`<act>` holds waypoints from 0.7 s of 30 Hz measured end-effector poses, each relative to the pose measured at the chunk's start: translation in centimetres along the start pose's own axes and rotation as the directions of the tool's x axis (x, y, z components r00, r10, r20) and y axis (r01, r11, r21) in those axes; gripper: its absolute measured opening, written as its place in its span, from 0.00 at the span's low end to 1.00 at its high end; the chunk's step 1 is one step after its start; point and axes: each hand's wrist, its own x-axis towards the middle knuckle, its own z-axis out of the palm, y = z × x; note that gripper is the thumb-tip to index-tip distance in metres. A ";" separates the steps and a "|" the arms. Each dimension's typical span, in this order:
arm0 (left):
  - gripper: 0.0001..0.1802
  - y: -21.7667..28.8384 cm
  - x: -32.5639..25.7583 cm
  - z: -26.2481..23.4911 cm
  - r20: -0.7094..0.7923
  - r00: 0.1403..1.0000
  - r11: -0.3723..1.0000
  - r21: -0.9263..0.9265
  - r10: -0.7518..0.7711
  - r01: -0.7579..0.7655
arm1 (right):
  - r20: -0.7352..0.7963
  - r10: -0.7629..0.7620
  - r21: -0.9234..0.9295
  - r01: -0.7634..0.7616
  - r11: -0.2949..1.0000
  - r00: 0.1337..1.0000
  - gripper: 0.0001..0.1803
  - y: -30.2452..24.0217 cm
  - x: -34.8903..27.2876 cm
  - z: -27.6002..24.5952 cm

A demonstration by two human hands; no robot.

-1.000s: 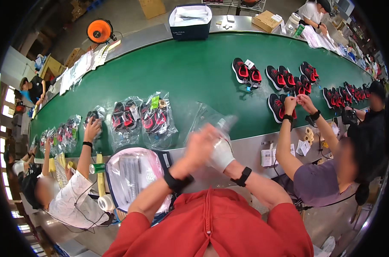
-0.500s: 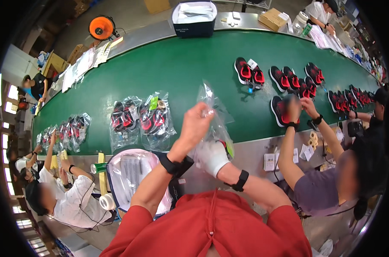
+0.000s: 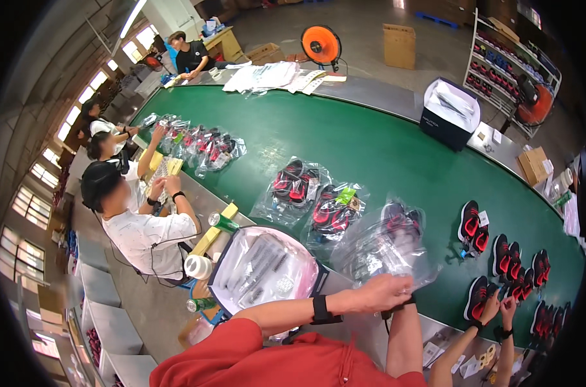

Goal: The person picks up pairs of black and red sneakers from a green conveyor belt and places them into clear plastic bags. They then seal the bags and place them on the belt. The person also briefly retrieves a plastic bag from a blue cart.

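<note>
A clear plastic bag [image 3: 357,251] is spread over the green table, with a pair of black and red sneakers [image 3: 395,216] inside its far end. My left hand [image 3: 386,293] has its fingers closed on the near edge of the bag. My right hand [image 3: 404,245], in a white glove, shows only dimly through the plastic beside the sneakers; its fingers are hidden. Just left lie two bagged pairs, one sneaker pair [image 3: 292,182] farther off and another pair with a green tag [image 3: 333,211] close to my bag.
A bin lined with plastic [image 3: 306,276] holds flat clear bags at my left. Unbagged sneakers [image 3: 472,226] stand on the green table [image 3: 364,142] to the right, where a co-worker's hands [image 3: 496,306] work. Seated co-workers [image 3: 128,222] line the left side. A dark box [image 3: 444,126] stands at the far edge.
My view has turned left. The bag, held up before, now lies lower over the table with the sneakers at its far end. My left hand has come down to its near edge.
</note>
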 end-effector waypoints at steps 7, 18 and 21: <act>0.14 -4.9 -1.0 -1.9 -0.250 0.920 0.936 -0.260 -0.303 0.237 | 0.059 -0.134 0.507 0.086 0.858 0.989 0.17 -2.6 -4.0 1.3; 0.16 -3.1 0.2 3.8 -0.352 0.927 0.898 -0.438 -0.132 -0.038 | -0.292 0.108 0.778 0.170 0.604 0.950 0.19 -5.3 -13.6 -11.4; 0.15 0.1 -0.2 -1.3 -0.152 0.916 0.820 -0.517 -0.370 0.245 | -0.390 0.321 0.770 0.115 0.628 0.863 0.18 0.4 -14.6 -12.2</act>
